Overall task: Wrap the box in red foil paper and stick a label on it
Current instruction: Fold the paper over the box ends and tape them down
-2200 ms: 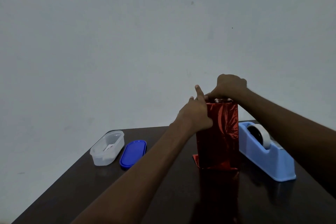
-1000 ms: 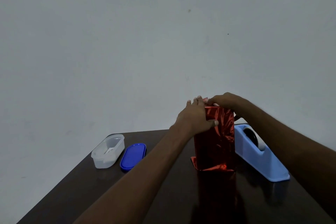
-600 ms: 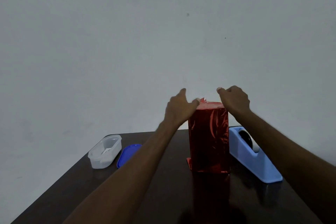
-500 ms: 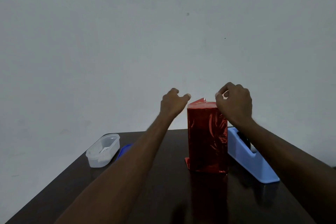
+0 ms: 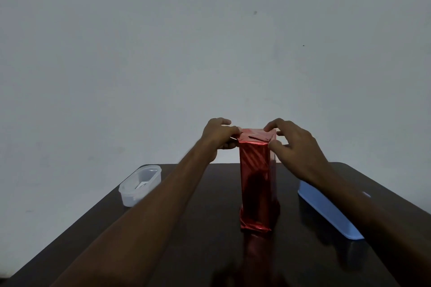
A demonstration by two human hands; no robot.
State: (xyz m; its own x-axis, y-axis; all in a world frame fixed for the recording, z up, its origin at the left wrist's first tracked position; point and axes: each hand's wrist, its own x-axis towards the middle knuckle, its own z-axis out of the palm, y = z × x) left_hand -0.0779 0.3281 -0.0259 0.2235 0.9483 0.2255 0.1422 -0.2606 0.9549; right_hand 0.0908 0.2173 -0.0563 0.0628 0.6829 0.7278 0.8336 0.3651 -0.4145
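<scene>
In the head view the foil-wrapped box stood upright mid-table, its top flaps pinched by the left hand and steadied by the spread right hand — creases were best pressed flat, judging by this, before tape was fetched.

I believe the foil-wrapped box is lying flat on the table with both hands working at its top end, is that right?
Not quite: in the head view the foil-wrapped box stands upright on the table, not flat. The rest holds: the left hand and right hand are both at its top end.
</scene>
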